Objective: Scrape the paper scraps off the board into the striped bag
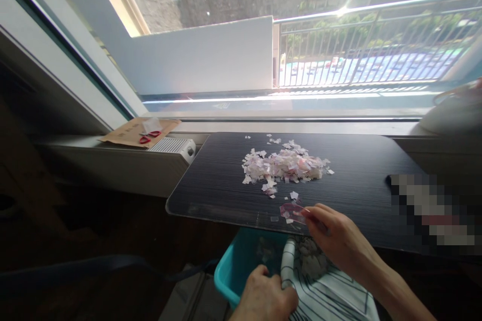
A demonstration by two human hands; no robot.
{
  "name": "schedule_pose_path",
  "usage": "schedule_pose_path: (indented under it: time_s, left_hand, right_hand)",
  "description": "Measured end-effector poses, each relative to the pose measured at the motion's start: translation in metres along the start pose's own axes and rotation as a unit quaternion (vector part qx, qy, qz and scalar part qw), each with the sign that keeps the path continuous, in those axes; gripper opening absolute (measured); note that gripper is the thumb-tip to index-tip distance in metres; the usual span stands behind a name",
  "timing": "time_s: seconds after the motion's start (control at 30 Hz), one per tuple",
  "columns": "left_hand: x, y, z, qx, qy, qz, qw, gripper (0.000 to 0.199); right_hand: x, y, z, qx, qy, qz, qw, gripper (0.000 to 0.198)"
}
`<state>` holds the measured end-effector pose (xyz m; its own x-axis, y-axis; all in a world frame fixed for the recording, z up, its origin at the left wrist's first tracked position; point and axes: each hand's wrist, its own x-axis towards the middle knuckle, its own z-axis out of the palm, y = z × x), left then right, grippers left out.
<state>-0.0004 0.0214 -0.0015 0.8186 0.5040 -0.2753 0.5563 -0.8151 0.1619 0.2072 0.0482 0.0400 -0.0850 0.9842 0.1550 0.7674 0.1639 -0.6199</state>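
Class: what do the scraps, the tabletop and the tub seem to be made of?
Scraps: probably paper, matte, thin flat pink-white bits. Tabletop: likely dark laminate or wood, printed grain lines, slight sheen. Tub: apparently plastic, smooth uniform teal.

one heap of paper scraps [285, 164], one teal bin [241, 266], one pair of scissors [149, 136], two hands

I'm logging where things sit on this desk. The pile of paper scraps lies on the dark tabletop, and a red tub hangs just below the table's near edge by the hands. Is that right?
Not quite: the tub is teal, not red, as the head view shows. The rest holds: the pile of paper scraps lies on the dark tabletop, and the tub sits just below the table's near edge, by the left hand and right hand.
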Motion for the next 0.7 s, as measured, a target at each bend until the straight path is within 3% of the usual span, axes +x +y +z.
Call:
schedule_pose_path:
  time_s: [0.27,0.47,0.6,0.7]
  left_hand:
    - [0.006,0.005,-0.023,0.002,-0.061,-0.001,0.998,0.014]
    - [0.007,0.005,-0.025,-0.001,-0.081,-0.005,0.997,0.014]
    - [0.008,0.004,-0.024,-0.002,-0.085,-0.002,0.996,0.016]
    - [0.006,0.004,-0.027,-0.014,-0.077,-0.009,0.997,0.016]
  right_hand:
    - [0.004,-0.004,0.014,0.027,-0.036,0.001,0.999,0.021]
    - [0.005,-0.008,0.016,0.047,-0.034,0.010,0.998,0.020]
    - [0.003,-0.013,0.019,0.071,-0.077,-0.006,0.995,0.022]
    - [0.000,-0.013,0.018,0.068,-0.064,0.005,0.996,0.022]
